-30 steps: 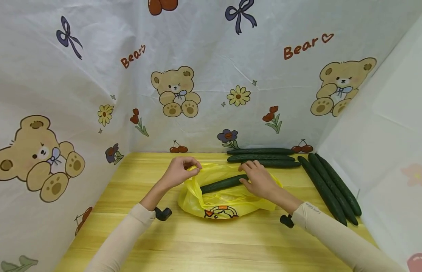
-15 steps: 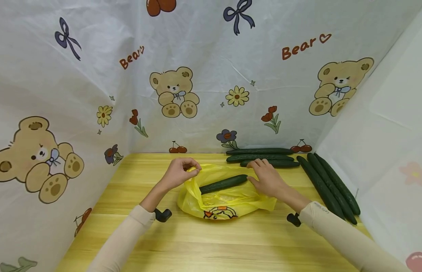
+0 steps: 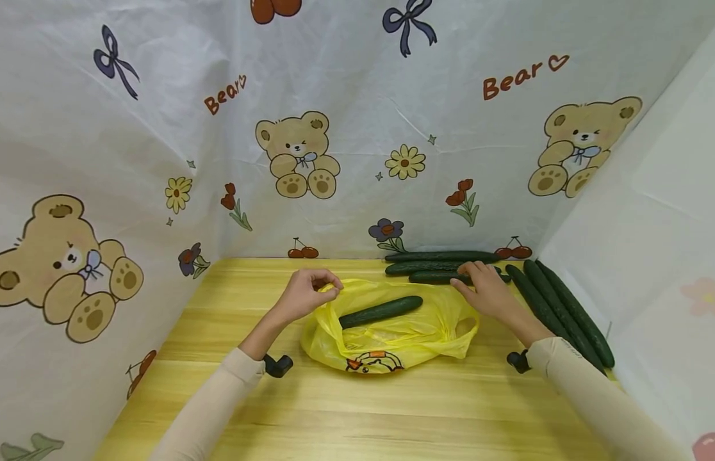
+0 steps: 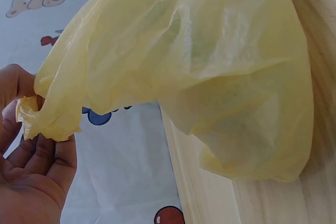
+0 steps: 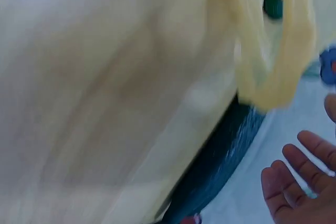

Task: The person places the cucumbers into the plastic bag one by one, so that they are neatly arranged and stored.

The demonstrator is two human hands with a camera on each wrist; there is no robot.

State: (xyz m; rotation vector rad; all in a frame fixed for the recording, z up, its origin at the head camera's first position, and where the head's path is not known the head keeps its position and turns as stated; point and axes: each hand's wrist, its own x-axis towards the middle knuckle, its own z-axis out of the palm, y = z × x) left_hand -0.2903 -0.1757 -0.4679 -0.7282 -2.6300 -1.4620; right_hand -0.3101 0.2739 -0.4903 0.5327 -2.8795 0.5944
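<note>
A yellow plastic bag point(image 3: 418, 333) with a cartoon print lies on the table, its mouth spread wide. One dark green cucumber point(image 3: 382, 312) rests inside it. At the bag's left rim my left hand point(image 3: 304, 296) pinches the plastic; the left wrist view shows the bunched edge point(image 4: 31, 121) between thumb and fingers. My right hand point(image 3: 490, 296) holds nothing and hovers beyond the bag's right side, near the front cucumber point(image 3: 432, 277) of the back group. Relaxed, spread fingers of this right hand point(image 5: 307, 184) appear in the blurred right wrist view, beside a cucumber point(image 5: 218, 161).
Two more cucumbers, one at the very back point(image 3: 444, 257), lie parallel along the rear cloth wall. Three cucumbers, one in the middle point(image 3: 565, 314), slant along the right wall. White bear-printed cloth point(image 3: 357, 211) encloses the wooden table point(image 3: 346, 416).
My right hand has let go of the cucumber in the bag and moved right, out over the back cucumbers. My left hand stays at the bag's rim.
</note>
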